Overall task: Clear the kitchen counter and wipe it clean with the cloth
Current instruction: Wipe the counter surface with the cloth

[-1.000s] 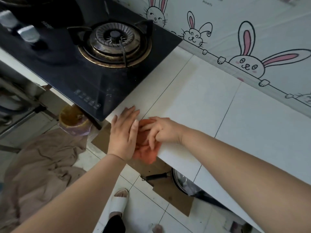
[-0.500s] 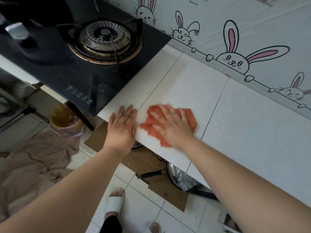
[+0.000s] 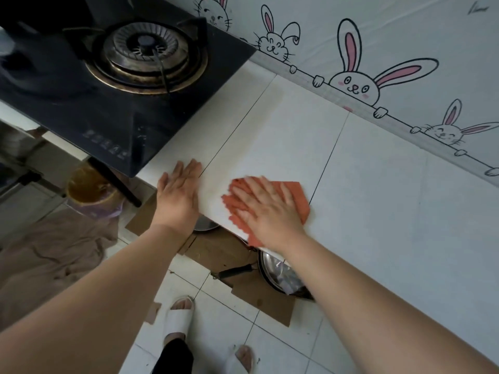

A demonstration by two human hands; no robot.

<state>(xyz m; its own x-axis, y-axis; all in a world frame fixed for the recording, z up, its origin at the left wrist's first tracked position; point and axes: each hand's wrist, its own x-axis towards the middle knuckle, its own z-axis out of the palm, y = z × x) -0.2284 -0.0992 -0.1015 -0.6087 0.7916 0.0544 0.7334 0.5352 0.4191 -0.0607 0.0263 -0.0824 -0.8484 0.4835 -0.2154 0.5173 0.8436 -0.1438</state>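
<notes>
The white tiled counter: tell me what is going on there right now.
A person is wiping the white tiled counter with an orange waffle-textured cloth. The right hand presses flat on the cloth near the counter's front edge. The left hand lies open and flat on the counter edge, beside the black glass gas stove, apart from the cloth. Nothing else is seen on this stretch of counter.

Nothing here can be read. The small markings on the front edge of my black gas stove (image 3: 108,143), left of centre, are too blurred, and so is a dark scribble on the bunny wall covering (image 3: 478,8), upper right.
</notes>
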